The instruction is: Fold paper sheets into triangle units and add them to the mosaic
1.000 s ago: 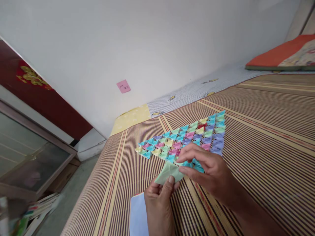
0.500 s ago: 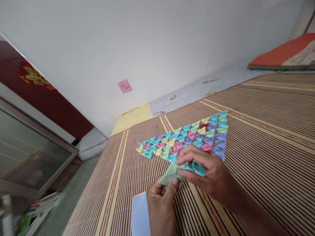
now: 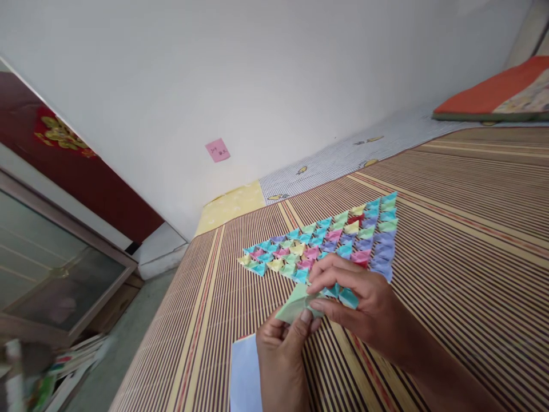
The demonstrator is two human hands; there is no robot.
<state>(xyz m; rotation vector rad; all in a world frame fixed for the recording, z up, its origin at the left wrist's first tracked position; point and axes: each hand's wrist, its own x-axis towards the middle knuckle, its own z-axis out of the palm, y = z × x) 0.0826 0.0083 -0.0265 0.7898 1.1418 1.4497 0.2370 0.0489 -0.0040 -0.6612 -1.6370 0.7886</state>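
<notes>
A pale green piece of folded paper (image 3: 295, 303) is held between my two hands above the striped mat. My left hand (image 3: 285, 349) pinches its lower edge, thumb on top. With thumb and fingertips, my right hand (image 3: 354, 292) grips its right end. Just beyond lie rows of small folded paper pieces (image 3: 295, 249) in blue, green, yellow, pink, purple and red, set out in a roughly triangular group. My right hand hides part of that group. Beside my left wrist is a light blue stack of paper (image 3: 245, 372), partly covered by the hand.
The striped mat (image 3: 450, 229) covers the bed up to a white wall (image 3: 300, 74), where a pink note (image 3: 218, 150) is stuck. Orange folded bedding (image 3: 489, 91) lies at the far right. Left of the bed edge are the floor and a glass-fronted cabinet (image 3: 55, 269).
Both hands keep their hold on the green paper in nearly the same place. The right fingers have shifted slightly along it, and its surface looks a little more curved.
</notes>
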